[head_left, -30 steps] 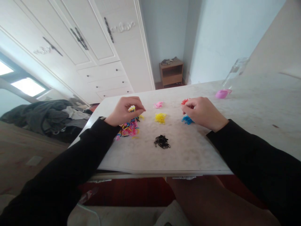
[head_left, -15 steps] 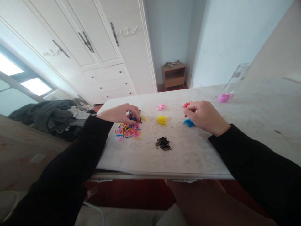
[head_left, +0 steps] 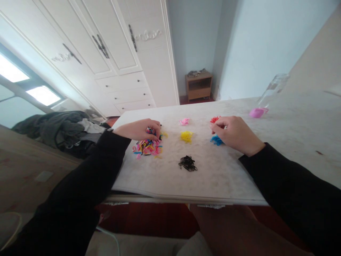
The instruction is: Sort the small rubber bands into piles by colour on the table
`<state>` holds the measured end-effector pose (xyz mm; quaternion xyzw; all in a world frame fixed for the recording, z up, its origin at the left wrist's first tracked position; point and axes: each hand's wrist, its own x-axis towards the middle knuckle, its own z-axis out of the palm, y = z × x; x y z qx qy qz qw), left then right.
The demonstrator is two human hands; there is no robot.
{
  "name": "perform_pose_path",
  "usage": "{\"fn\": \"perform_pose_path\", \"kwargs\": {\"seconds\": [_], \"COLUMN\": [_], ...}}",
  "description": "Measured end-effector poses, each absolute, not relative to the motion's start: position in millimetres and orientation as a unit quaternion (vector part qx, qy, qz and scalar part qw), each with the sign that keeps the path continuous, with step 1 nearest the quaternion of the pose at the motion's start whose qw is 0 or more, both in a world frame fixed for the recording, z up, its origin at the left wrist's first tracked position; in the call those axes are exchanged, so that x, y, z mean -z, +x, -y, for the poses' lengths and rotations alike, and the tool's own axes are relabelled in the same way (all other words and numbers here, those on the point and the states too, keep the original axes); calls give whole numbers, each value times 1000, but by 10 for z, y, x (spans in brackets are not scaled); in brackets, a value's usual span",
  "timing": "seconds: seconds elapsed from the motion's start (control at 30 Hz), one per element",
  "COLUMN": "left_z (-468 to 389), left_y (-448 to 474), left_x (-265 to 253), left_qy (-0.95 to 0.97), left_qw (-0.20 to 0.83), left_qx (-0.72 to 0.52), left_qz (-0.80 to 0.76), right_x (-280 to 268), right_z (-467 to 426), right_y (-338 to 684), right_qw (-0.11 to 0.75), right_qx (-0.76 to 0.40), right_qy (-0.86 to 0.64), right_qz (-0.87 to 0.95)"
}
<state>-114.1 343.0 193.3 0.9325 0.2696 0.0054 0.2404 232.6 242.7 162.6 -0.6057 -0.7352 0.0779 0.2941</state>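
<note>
My left hand (head_left: 145, 129) is over the mixed pile of small coloured rubber bands (head_left: 146, 147), thumb and fingertips brought together at its far right side; what they hold, if anything, is too small to make out. Across the table my right hand (head_left: 234, 134) is pinched between the red rubber bands (head_left: 214, 119) and the blue rubber bands (head_left: 216, 140), partly covering both. Anything in that pinch is hidden. Between the hands lie pink rubber bands (head_left: 184, 122), yellow rubber bands (head_left: 186, 137) and, nearer me, black rubber bands (head_left: 188, 163), each colour in its own heap.
A clear glass bottle (head_left: 274, 87) with something pink (head_left: 258, 113) at its base stands at the far right of the white table (head_left: 160, 181). Dark clothes (head_left: 55, 131) are heaped left of the table. Beyond are a white wardrobe (head_left: 157, 71) and a small wooden cabinet (head_left: 199, 87).
The whole view has shifted slightly, so everything appears a little further right. Both hands stay at about the same places over the table, with the fingers barely changed.
</note>
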Motion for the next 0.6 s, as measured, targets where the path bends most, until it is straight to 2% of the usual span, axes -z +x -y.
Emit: {"fn": "perform_pose_path", "kwargs": {"seconds": [0.37, 0.6], "left_z": [-3389, -3364], "left_y": [-1150, -1123], "left_x": [-2001, -1997], "left_qy": [931, 901], "left_qw": [227, 271], "left_qx": [-71, -85], "left_qz": [-277, -326], "right_x": [-1643, -1643], "right_z": [-2431, -2427], "right_y": [2316, 2318], "right_qw": [285, 282], "right_qx": [-72, -70], "right_qy": [-608, -608], "right_qz": [737, 739]}}
